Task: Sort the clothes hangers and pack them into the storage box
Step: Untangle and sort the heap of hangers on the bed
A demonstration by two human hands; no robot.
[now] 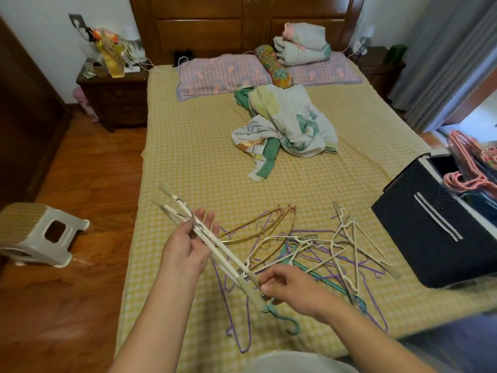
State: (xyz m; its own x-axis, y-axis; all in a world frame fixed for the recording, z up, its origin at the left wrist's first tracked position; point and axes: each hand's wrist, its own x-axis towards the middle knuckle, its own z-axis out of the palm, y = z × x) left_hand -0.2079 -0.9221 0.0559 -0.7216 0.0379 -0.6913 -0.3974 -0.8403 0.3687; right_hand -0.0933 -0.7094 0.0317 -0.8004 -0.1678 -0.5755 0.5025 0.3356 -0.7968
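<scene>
Fingers [207, 219] of the left hand [185, 246] stretch almost straight along a bundle of cream hangers [215, 243], the thumb folded over the hooks so the bundle is pinched against the palm. Fingers of the right hand [285, 286] are curled and pinch the lower padded end of the same bundle, which slants from upper left to lower right above the near edge of the bed.

By size, the bed [188, 146] comes first, spread with a yellow checked sheet and filling most of the view, a dark wooden headboard [242, 25] behind it. On its right edge sits the storage box [430, 232], dark with a pale strip on its front, open on top, with pink hangers [468, 181] standing inside it. A crumpled quilt [287, 125] lies mid-bed, with two purple checked pillows [220, 74] and folded bedding [301, 47] near the headboard. A nightstand [113, 98] stands left of the bed, and a plastic stool [37, 235] lies tipped on the wooden floor.

Just beyond the hands, a tangled pile of loose hangers [309, 246] rests on the sheet: cream, purple wire, gold, and a teal hanger [285, 319] whose hook points toward the near edge.
</scene>
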